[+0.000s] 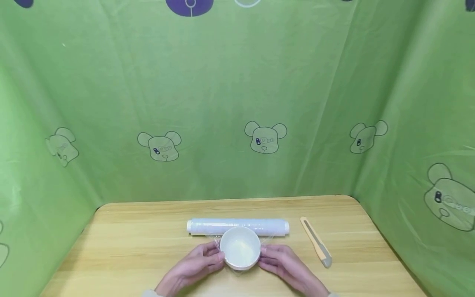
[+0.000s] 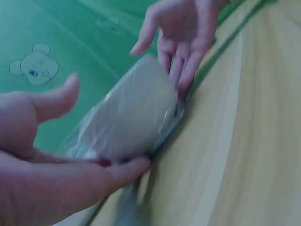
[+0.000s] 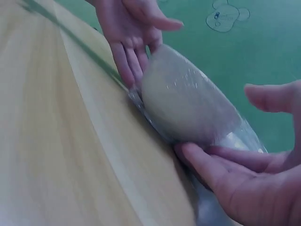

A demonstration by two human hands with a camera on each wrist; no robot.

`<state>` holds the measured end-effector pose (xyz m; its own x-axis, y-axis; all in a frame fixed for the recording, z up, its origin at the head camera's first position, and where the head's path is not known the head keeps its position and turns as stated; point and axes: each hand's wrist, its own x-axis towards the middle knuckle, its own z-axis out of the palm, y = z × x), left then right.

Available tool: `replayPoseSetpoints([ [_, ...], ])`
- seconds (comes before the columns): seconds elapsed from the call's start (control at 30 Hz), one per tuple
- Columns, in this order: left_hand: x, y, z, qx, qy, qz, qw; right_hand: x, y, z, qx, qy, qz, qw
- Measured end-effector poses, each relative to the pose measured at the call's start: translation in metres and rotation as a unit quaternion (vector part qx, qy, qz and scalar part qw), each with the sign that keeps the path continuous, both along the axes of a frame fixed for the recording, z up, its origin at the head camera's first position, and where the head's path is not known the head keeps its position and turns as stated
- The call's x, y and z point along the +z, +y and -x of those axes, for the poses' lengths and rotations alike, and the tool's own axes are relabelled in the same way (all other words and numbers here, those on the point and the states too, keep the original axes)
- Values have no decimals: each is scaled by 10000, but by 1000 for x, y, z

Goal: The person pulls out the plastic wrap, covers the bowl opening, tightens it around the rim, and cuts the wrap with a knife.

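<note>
A white bowl (image 1: 240, 248) stands upright near the table's front edge, with clear cling film over it. In the left wrist view the film (image 2: 141, 89) lies wrinkled against the bowl's side. My left hand (image 1: 200, 262) is at the bowl's left, its fairly straight fingers touching the film low on the side. On the opposite side, my right hand (image 1: 283, 264) touches the bowl in the same way. Both thumbs stand raised, apart from the fingers, in the wrist views. The right wrist view shows film (image 3: 235, 136) bunched by the right fingers. The bowl's underside is hidden.
Just behind the bowl lies a roll of cling film (image 1: 237, 226), parallel to the back edge. A utility knife (image 1: 316, 242) with an orange and grey body rests to the right. Green printed curtains (image 1: 222, 82) enclose the wooden table (image 1: 141, 231) at the back and sides.
</note>
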<state>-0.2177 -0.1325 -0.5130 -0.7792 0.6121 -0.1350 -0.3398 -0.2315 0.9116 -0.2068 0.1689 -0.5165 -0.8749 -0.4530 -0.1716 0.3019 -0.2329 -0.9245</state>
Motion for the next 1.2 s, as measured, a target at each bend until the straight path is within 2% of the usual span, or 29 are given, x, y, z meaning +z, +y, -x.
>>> replayPoseSetpoints([
  [0.1, 2, 9, -5, 260, -287, -279, 9989, 0, -7, -3, -266, 10, -210, 9994],
  [0.23, 1, 20, -11, 682, -501, -410, 9956, -2, -17, -6, -688, -75, -487, 9964],
  [0.43, 0, 30, -18, 1218, -573, -608, 9890, -4, -21, -8, -793, -189, -342, 9961],
  [0.73, -1, 33, -20, 1439, -772, -765, 9836, -2, -20, -9, -744, -205, -222, 9968],
  [1.0, -2, 35, -19, 1533, -547, -388, 9859, -2, -5, -4, -218, -42, -173, 9996],
  [1.1, -3, 35, -20, 1557, -523, -426, 9855, -2, 3, -3, -300, -22, -396, 9988],
  [1.2, -3, 34, -24, 1626, -495, -445, 9844, 1, 11, 0, -759, 130, -1099, 9910],
])
